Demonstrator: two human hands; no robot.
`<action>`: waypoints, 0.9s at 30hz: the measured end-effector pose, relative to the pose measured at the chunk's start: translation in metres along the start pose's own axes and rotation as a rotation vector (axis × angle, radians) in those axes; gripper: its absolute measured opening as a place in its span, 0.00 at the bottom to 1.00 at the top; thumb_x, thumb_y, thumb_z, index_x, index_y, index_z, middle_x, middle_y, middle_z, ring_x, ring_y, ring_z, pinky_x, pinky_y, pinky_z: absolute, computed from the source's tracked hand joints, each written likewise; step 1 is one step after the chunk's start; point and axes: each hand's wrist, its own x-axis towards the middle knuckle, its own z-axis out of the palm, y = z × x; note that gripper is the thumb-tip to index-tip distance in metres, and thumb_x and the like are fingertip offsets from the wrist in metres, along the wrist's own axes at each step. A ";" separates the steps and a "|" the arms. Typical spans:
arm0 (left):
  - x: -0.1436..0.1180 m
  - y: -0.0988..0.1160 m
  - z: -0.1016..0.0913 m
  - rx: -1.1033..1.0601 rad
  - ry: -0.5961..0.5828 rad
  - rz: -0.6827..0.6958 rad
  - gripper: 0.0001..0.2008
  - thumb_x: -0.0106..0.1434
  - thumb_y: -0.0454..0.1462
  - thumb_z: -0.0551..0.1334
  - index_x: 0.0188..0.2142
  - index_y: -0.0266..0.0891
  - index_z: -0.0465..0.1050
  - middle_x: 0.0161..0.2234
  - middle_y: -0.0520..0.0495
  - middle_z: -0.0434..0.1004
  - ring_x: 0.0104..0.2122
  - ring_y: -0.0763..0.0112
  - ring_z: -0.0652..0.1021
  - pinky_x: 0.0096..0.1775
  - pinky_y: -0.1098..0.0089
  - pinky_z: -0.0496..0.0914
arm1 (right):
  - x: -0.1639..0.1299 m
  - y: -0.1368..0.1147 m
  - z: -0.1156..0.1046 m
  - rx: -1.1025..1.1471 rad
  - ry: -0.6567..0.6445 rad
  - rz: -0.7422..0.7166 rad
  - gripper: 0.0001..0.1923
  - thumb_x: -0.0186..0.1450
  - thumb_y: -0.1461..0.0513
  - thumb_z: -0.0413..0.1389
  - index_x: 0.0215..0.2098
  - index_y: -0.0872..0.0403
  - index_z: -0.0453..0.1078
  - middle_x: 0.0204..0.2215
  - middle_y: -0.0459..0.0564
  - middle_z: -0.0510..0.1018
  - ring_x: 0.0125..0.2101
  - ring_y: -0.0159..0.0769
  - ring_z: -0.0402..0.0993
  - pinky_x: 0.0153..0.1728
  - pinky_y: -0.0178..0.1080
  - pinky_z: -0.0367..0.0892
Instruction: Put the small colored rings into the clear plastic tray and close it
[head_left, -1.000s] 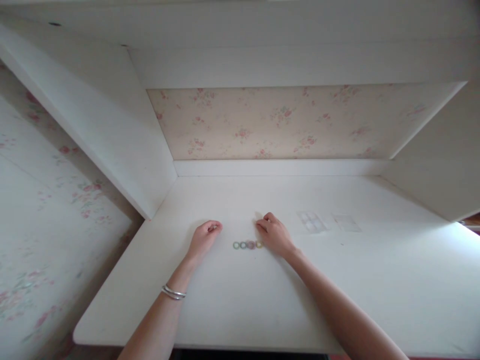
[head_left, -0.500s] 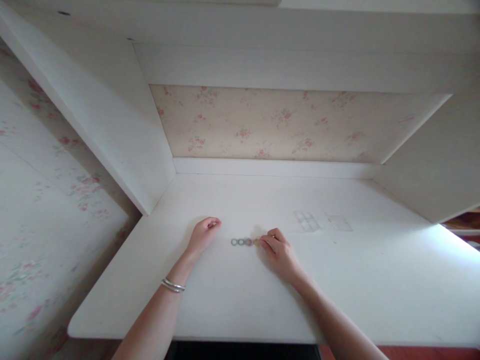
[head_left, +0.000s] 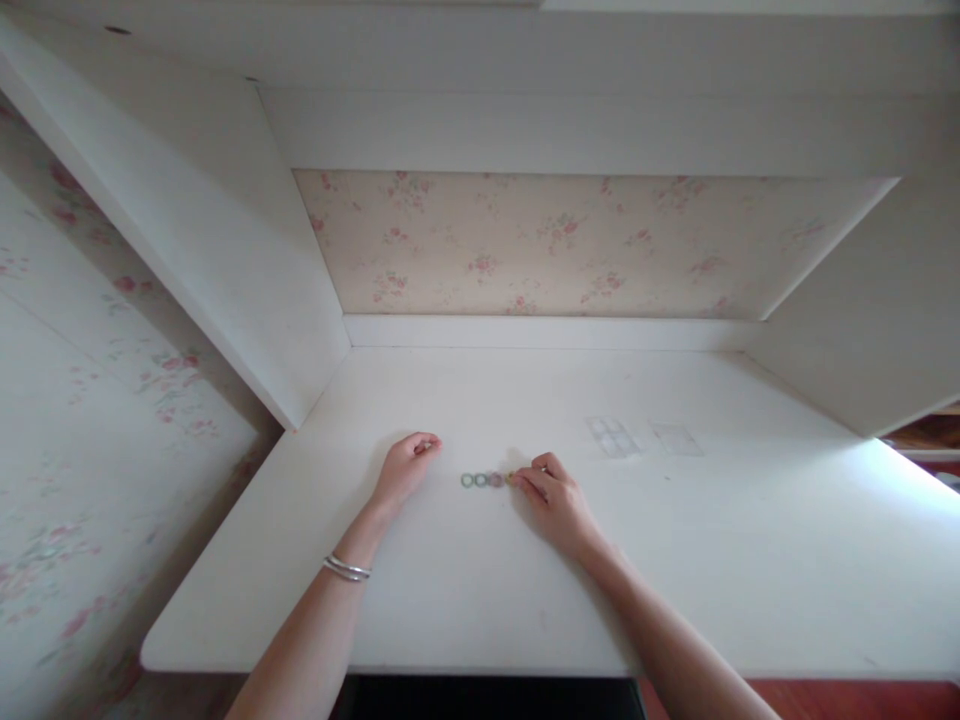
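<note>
A short row of small rings lies on the white desk point(head_left: 480, 580), between my two hands. At its left end are a green ring point(head_left: 467, 480) and a second green ring point(head_left: 481, 480), followed by a pinkish ring point(head_left: 496, 480). The yellow ring point(head_left: 510, 479) at the right end is partly covered by the fingertips of my right hand point(head_left: 553, 500), which are pinched on it. My left hand point(head_left: 405, 466) rests on the desk left of the row, fingers curled together; whatever they may hold is too small to make out. Two silver bangles circle the left wrist.
Right of my right hand lie a clear plastic compartment box point(head_left: 613, 438) and a flat clear piece point(head_left: 675, 439), perhaps its lid. A tiny dark speck is on the desk nearby. White side panels point(head_left: 195, 220) and a flowered back wall point(head_left: 525, 245) enclose the desk.
My right hand has shifted very slightly left at the yellow ring. The left hand and the other rings stay in place; the view has tilted a little.
</note>
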 end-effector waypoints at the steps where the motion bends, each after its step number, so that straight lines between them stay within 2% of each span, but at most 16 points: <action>1: 0.000 0.001 0.000 0.000 -0.001 -0.002 0.15 0.55 0.45 0.59 0.35 0.38 0.75 0.32 0.49 0.78 0.33 0.67 0.75 0.36 0.71 0.64 | 0.000 0.001 -0.001 0.001 0.021 0.011 0.14 0.67 0.58 0.46 0.36 0.50 0.74 0.33 0.48 0.69 0.30 0.30 0.68 0.34 0.32 0.64; 6: -0.001 0.003 0.000 0.001 0.011 -0.005 0.15 0.54 0.46 0.59 0.35 0.38 0.75 0.30 0.49 0.77 0.31 0.68 0.74 0.34 0.71 0.64 | 0.004 0.014 -0.016 -0.109 0.137 0.158 0.15 0.66 0.55 0.45 0.38 0.50 0.72 0.33 0.48 0.72 0.29 0.30 0.69 0.32 0.32 0.63; 11: -0.002 0.002 0.001 0.011 0.015 -0.002 0.14 0.55 0.45 0.59 0.35 0.39 0.75 0.27 0.51 0.75 0.28 0.70 0.72 0.30 0.73 0.62 | 0.008 0.040 -0.052 -0.410 0.215 0.471 0.17 0.64 0.54 0.46 0.46 0.50 0.69 0.32 0.47 0.75 0.29 0.34 0.70 0.29 0.34 0.59; 14: -0.002 0.004 0.002 0.003 0.012 0.000 0.14 0.55 0.45 0.59 0.34 0.39 0.75 0.26 0.52 0.74 0.28 0.71 0.71 0.30 0.73 0.61 | 0.009 0.055 -0.070 -0.504 0.177 0.643 0.19 0.63 0.52 0.47 0.48 0.49 0.68 0.29 0.47 0.76 0.29 0.37 0.71 0.27 0.35 0.57; 17: -0.003 0.006 0.001 0.017 0.004 -0.005 0.14 0.55 0.45 0.58 0.34 0.39 0.75 0.24 0.53 0.72 0.25 0.72 0.70 0.28 0.73 0.60 | 0.009 0.067 -0.079 -0.505 0.085 0.727 0.19 0.62 0.51 0.47 0.46 0.48 0.69 0.30 0.47 0.77 0.30 0.39 0.71 0.27 0.36 0.57; 20: -0.004 0.007 0.001 0.025 -0.007 -0.010 0.14 0.55 0.45 0.58 0.34 0.38 0.75 0.23 0.53 0.70 0.24 0.73 0.69 0.27 0.73 0.59 | 0.008 0.074 -0.078 -0.504 0.029 0.743 0.18 0.63 0.52 0.46 0.44 0.46 0.71 0.32 0.49 0.78 0.31 0.39 0.72 0.27 0.36 0.57; 22: -0.003 0.007 0.002 0.018 -0.004 -0.006 0.14 0.55 0.45 0.58 0.34 0.38 0.75 0.24 0.52 0.71 0.25 0.72 0.69 0.27 0.73 0.60 | 0.008 0.074 -0.075 -0.510 0.070 0.698 0.17 0.63 0.53 0.45 0.43 0.46 0.72 0.34 0.49 0.78 0.32 0.39 0.72 0.28 0.36 0.58; 25: -0.002 0.005 0.002 0.017 0.008 0.002 0.14 0.55 0.45 0.58 0.34 0.39 0.75 0.25 0.52 0.73 0.25 0.72 0.70 0.28 0.73 0.60 | 0.013 0.068 -0.069 -0.453 0.187 0.546 0.16 0.64 0.55 0.45 0.41 0.47 0.72 0.36 0.49 0.78 0.34 0.38 0.72 0.31 0.35 0.59; 27: -0.001 0.004 0.002 0.028 0.009 0.010 0.14 0.55 0.45 0.58 0.33 0.39 0.76 0.25 0.52 0.73 0.25 0.72 0.71 0.28 0.73 0.60 | 0.019 0.058 -0.063 -0.361 0.211 0.410 0.15 0.64 0.55 0.46 0.41 0.48 0.72 0.36 0.48 0.78 0.34 0.36 0.72 0.32 0.34 0.60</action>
